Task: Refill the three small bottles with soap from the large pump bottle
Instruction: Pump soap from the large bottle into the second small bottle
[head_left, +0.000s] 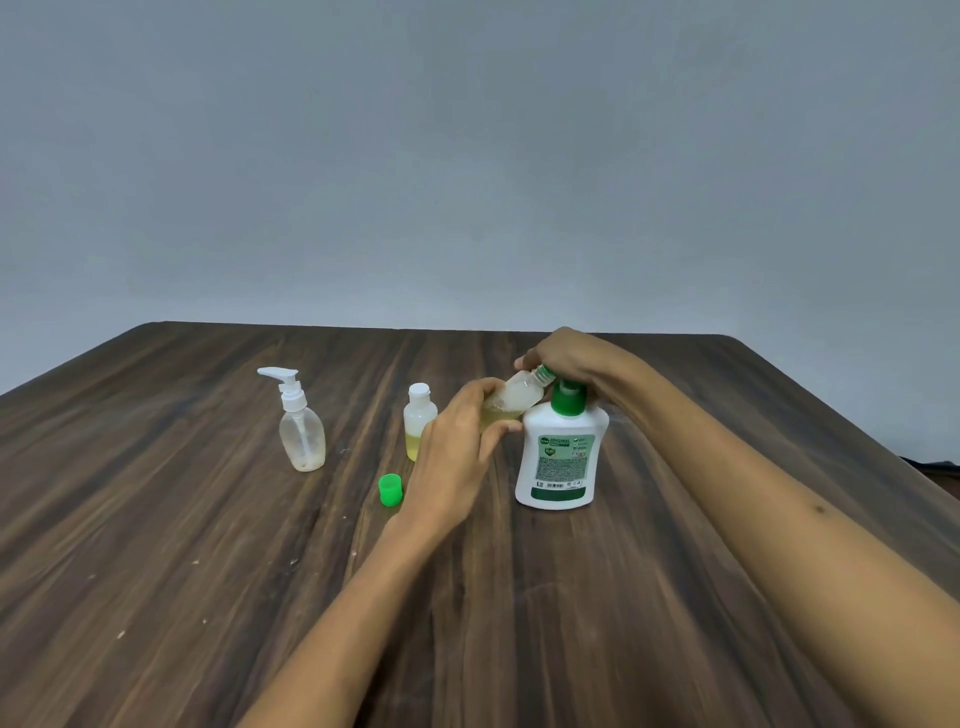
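**Second small bottle under the pump nozzle, filling in progress**

The left hand holds a small translucent bottle, tilted, its green-ringed neck raised toward the nozzle of the large white pump bottle. Fingers and thumb are curled round its lower body; yellowish soap shows at the bottom. The right hand rests on the green pump head, fingers bent over it; whether they press or merely cover it cannot be told.

From the pump bottle, the capped small bottle stands at nine o'clock, part-filled with yellow liquid. The clear small pump dispenser stands further out at nine o'clock, nearly empty. A loose green cap lies on the counter at eight o'clock.

Judgement: the held bottle is light, thin-walled plastic, likely to flex if squeezed and to turn slippery if soap runs down it. Best held round the mid-body, clear of the neck. The large bottle looks heavier and stable on its broad base.
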